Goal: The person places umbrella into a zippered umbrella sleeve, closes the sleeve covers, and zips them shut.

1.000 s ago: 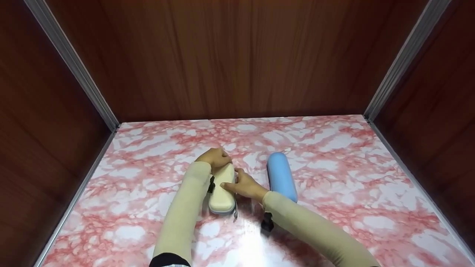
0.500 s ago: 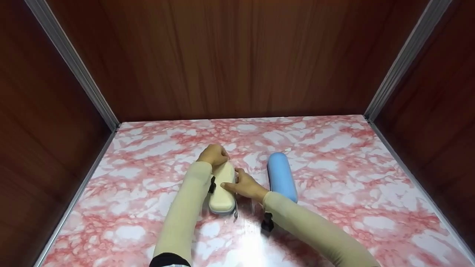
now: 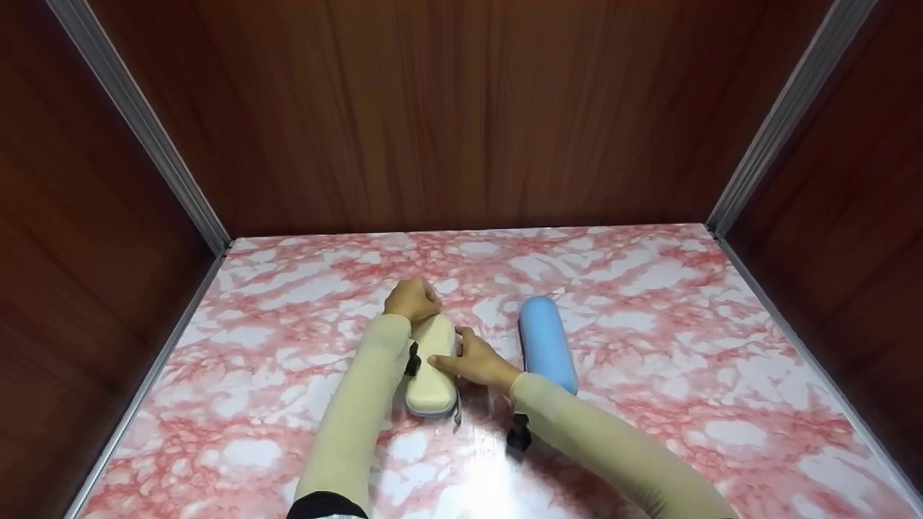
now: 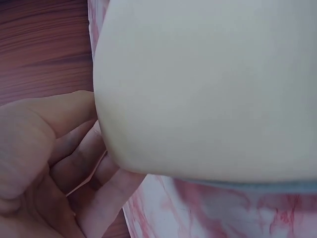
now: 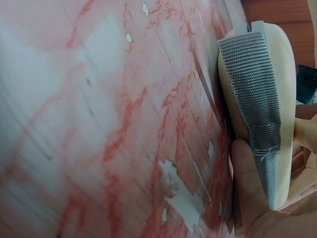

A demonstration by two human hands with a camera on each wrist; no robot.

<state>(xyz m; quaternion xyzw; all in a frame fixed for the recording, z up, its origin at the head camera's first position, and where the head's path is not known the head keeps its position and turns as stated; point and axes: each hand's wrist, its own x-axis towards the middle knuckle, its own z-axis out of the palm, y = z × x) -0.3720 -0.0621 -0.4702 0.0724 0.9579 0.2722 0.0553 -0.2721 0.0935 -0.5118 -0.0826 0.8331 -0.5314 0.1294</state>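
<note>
A long cream hard-shell zip case [image 3: 431, 389] lies on the marbled tabletop between both hands. My left hand [image 3: 412, 300] is at its far end with curled fingers. In the left wrist view, thumb and fingertips meet the case's end, and what they pinch is hidden behind it. My right hand [image 3: 482, 360] grips the right side, its thumb on the top and fingers along the edge. A ribbed grey strap [image 5: 252, 84] shows on the near end of the case in the right wrist view. The case looks closed along its near side.
To the right, just beyond the right wrist, lies a similar blue case [image 3: 548, 342]. Brown wood-grain panels [image 3: 461, 115] rise behind the table and along both sides, with grey metal posts [image 3: 786, 122] at the corners.
My left hand has shifted a little left and away along the case's far end, off its right corner. The right hand and the cream case have stayed put.
</note>
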